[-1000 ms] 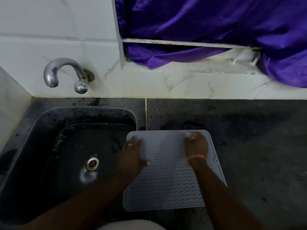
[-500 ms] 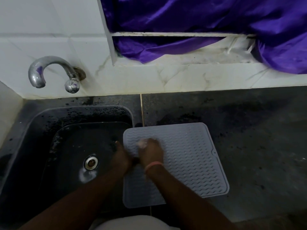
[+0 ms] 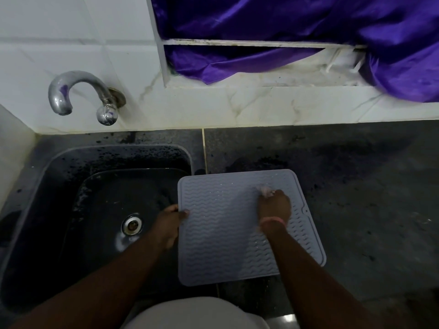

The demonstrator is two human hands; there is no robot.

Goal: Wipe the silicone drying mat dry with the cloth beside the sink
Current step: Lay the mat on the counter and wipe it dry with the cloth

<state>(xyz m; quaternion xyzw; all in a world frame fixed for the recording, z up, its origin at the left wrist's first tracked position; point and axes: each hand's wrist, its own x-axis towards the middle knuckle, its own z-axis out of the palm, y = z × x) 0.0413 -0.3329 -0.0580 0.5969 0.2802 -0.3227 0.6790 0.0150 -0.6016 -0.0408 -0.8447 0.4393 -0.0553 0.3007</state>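
Observation:
A grey ribbed silicone drying mat point(image 3: 221, 229) lies on the dark counter, its left edge over the sink rim. My left hand point(image 3: 167, 225) grips that left edge, thumb on top of the mat. My right hand point(image 3: 274, 205) is on the mat's upper right part, fingers curled round a small pale cloth point(image 3: 264, 190). Only a bit of the cloth shows past my fingertips. A pink band circles my right wrist.
The black sink point(image 3: 99, 210) with a metal drain sits at left, below a curved chrome tap point(image 3: 80, 93) on the white tiled wall. Dark stone counter point(image 3: 356, 198) stretches right of the mat. A purple curtain point(image 3: 297, 32) hangs over the window ledge behind.
My right hand with the cloth has swept from the mat's left part to its upper right. My left hand has stayed at the left edge.

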